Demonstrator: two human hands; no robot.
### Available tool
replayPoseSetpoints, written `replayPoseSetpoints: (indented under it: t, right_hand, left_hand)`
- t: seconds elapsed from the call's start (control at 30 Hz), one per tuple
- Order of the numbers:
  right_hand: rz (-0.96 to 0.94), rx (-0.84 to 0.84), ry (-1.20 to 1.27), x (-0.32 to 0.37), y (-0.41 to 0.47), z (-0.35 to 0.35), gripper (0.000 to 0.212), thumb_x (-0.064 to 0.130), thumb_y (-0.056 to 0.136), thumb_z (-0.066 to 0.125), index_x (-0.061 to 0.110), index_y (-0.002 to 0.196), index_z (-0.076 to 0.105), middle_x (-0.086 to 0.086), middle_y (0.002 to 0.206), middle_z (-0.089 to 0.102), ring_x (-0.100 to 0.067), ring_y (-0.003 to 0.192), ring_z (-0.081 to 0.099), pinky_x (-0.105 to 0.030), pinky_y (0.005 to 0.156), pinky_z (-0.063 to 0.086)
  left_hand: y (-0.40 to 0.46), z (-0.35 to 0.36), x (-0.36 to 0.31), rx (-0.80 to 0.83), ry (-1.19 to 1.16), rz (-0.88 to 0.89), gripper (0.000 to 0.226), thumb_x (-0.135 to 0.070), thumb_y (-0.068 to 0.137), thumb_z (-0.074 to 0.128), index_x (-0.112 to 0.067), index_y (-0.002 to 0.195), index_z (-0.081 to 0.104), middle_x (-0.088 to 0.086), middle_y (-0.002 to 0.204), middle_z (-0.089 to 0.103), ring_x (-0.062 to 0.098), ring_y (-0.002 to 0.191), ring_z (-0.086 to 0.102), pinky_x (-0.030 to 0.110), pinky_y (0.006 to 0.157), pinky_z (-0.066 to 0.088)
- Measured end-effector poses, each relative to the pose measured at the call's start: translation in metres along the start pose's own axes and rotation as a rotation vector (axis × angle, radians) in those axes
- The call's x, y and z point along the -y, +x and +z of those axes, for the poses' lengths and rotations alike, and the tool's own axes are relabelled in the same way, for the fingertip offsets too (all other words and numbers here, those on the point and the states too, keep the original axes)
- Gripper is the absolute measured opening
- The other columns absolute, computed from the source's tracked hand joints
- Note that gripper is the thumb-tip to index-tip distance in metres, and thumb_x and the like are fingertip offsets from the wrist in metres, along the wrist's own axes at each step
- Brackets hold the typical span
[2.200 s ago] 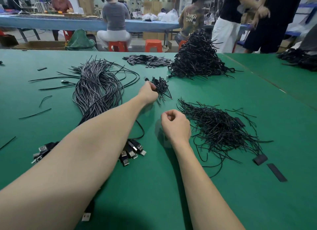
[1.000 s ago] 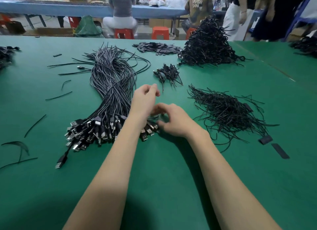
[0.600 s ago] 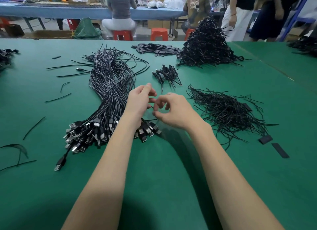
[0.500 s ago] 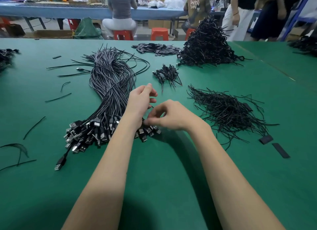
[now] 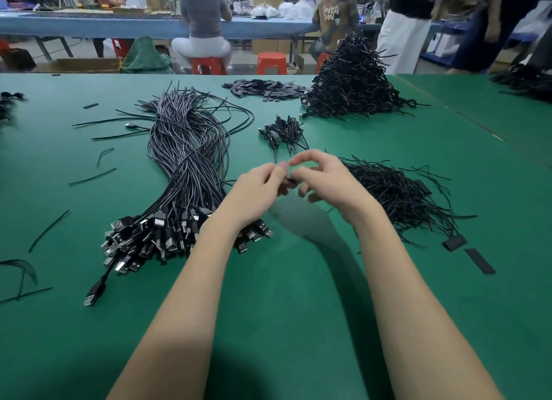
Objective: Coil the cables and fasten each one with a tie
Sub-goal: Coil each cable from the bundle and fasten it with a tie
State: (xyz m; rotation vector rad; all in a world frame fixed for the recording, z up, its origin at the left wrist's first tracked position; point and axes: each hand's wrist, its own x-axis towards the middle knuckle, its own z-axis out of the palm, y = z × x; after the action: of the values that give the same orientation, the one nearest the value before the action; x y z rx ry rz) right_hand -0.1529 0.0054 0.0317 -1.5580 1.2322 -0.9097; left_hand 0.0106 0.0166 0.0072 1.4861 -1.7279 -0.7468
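Note:
My left hand (image 5: 257, 190) and my right hand (image 5: 325, 181) meet fingertip to fingertip a little above the green table (image 5: 283, 295). A small dark cable end (image 5: 288, 179) is pinched between them; motion blur hides its shape. To their left lies a long bundle of uncoiled black USB cables (image 5: 186, 154), its plug ends (image 5: 155, 238) fanned out just below my left wrist. A loose heap of thin black ties (image 5: 397, 190) lies right beside my right hand. A few coiled cables (image 5: 283, 131) sit just beyond my hands.
A tall pile of coiled black cables (image 5: 352, 86) stands at the back, with flat black strips (image 5: 265, 89) left of it. Stray ties (image 5: 89, 177) lie at the left and two black strips (image 5: 478, 260) at the right. People sit and stand beyond the table's far edge.
My left hand came back from the small group of coiled cables. My right hand dipped to the plug ends, then rose, and both hands now meet higher up on a dark piece.

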Motion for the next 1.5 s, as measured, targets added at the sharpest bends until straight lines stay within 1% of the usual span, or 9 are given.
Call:
replayPoseSetpoints:
  t: [0.17,0.27,0.43,0.6,0.8,0.97,1.27,1.4,1.5]
  right_hand:
    - [0.016,-0.136,0.427,-0.001,0.004,-0.009,0.008,0.024,0.098,0.059,0.019,0.097,0.065,0.006,0.066,0.064,-0.011,0.061,0.056,-0.022,0.056,0.047]
    - [0.010,-0.037,0.620,-0.002,0.005,-0.008,0.042,0.050,0.107,0.038,0.019,0.102,0.065,0.008,0.076,0.070,-0.010,0.070,0.066,-0.024,0.065,0.054]
    - [0.024,0.145,0.342,-0.009,0.002,0.015,0.073,0.059,0.107,0.016,0.013,0.095,0.072,0.011,0.078,0.070,-0.013,0.090,0.066,-0.039,0.092,0.053]
    - [0.013,0.158,0.231,-0.009,0.001,0.013,0.074,0.059,0.106,0.012,0.017,0.100,0.072,0.002,0.103,0.074,-0.020,0.115,0.065,-0.036,0.103,0.049]
    - [-0.092,0.167,-0.120,-0.006,0.003,0.025,0.075,0.072,0.093,0.021,0.026,0.117,0.074,0.002,0.122,0.073,-0.013,0.120,0.062,-0.041,0.115,0.038]
    - [-0.158,0.222,0.122,-0.003,-0.006,0.015,0.036,0.043,0.105,0.045,0.015,0.097,0.065,-0.003,0.059,0.066,-0.022,0.070,0.072,-0.039,0.084,0.054]
    - [0.026,0.845,0.418,-0.013,-0.018,-0.020,0.029,0.015,0.099,0.045,0.008,0.124,0.058,0.000,0.069,0.063,-0.006,0.045,0.052,-0.015,0.042,0.042]
    - [0.207,0.594,0.175,-0.025,-0.009,-0.020,0.015,0.021,0.098,0.064,0.010,0.109,0.067,0.001,0.060,0.056,-0.006,0.043,0.043,-0.015,0.039,0.032]
    - [0.230,0.124,-0.076,-0.026,-0.001,-0.010,0.019,0.032,0.091,0.076,0.014,0.097,0.072,0.002,0.062,0.057,-0.008,0.048,0.046,-0.019,0.047,0.037]
  left_hand:
    - [0.000,0.008,-0.015,0.078,0.051,0.134,0.034,-0.039,0.105,0.040,-0.022,0.079,0.055,-0.013,0.068,0.065,-0.001,0.057,0.052,0.015,0.057,0.040]
    - [0.000,0.013,-0.024,0.012,-0.210,0.131,0.039,-0.030,0.108,0.038,-0.023,0.072,0.054,-0.013,0.062,0.051,0.009,0.052,0.042,0.025,0.058,0.040]
    - [0.004,0.014,-0.042,-0.015,-0.688,0.079,0.039,-0.037,0.109,0.031,-0.021,0.081,0.053,-0.004,0.061,0.046,0.016,0.063,0.050,0.023,0.062,0.049]
    - [0.003,-0.003,-0.040,0.026,-1.238,0.002,0.040,-0.042,0.109,0.027,-0.017,0.086,0.048,-0.007,0.058,0.020,0.010,0.051,0.022,0.021,0.049,0.026]
    - [0.008,-0.018,-0.038,0.039,-1.636,-0.119,0.035,-0.025,0.110,0.033,-0.014,0.081,0.049,-0.008,0.057,0.032,0.008,0.051,0.026,0.020,0.044,0.027]
    - [0.007,-0.031,-0.028,-0.010,-1.578,-0.115,0.037,-0.035,0.109,0.031,-0.020,0.081,0.048,-0.008,0.060,0.034,0.009,0.055,0.031,0.020,0.054,0.032]
    - [0.010,-0.056,-0.020,-0.126,-1.635,-0.130,0.047,-0.033,0.111,0.029,-0.018,0.068,0.040,-0.008,0.054,0.020,0.010,0.053,0.009,0.020,0.041,0.016]
    - [0.005,-0.058,-0.021,-0.050,-1.601,-0.124,0.049,-0.029,0.109,0.033,-0.021,0.061,0.039,-0.008,0.053,0.015,0.010,0.052,0.006,0.022,0.040,0.010]
    - [0.001,-0.051,-0.027,0.212,-1.351,-0.099,0.048,-0.032,0.108,0.034,-0.020,0.062,0.042,-0.009,0.049,0.019,0.008,0.045,0.013,0.017,0.036,0.014]
